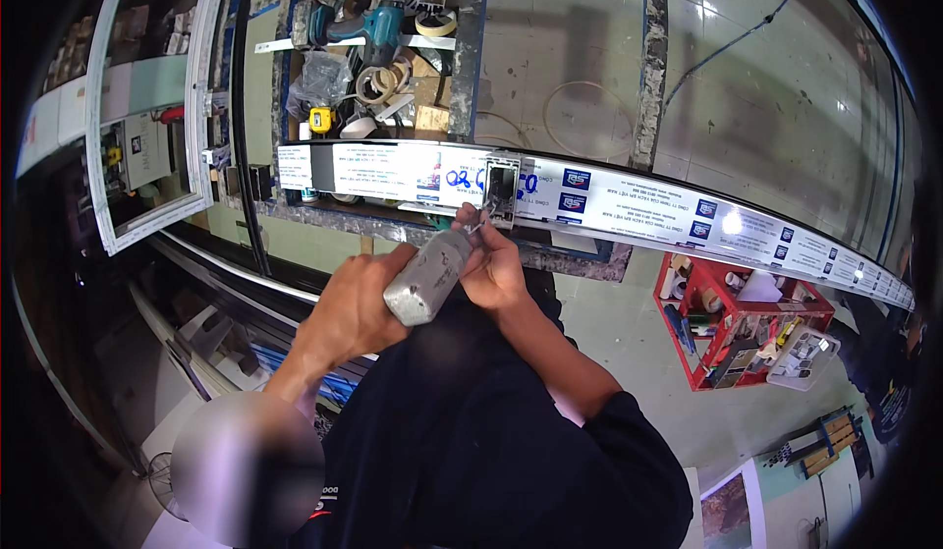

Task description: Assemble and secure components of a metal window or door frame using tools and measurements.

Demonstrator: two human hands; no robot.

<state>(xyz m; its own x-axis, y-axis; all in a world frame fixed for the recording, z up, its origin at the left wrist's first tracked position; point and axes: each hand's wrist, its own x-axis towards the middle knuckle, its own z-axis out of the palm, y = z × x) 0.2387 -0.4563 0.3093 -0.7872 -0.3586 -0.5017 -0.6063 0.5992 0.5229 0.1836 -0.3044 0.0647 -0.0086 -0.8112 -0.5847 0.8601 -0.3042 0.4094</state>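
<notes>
Evidently, the grey bottle (427,282) is gripped by the left hand (352,299) and its narrow end is pinched by the right hand (494,272), beside the open profile piece (502,192); tip positioning seems in hand, steady aim being required

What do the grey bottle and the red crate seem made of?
Grey bottle: probably plastic, with a dull sheen; its rounded body shows soft highlights and dark marks. Red crate: smooth plastic or painted metal; the even colour leaves it open.
</notes>
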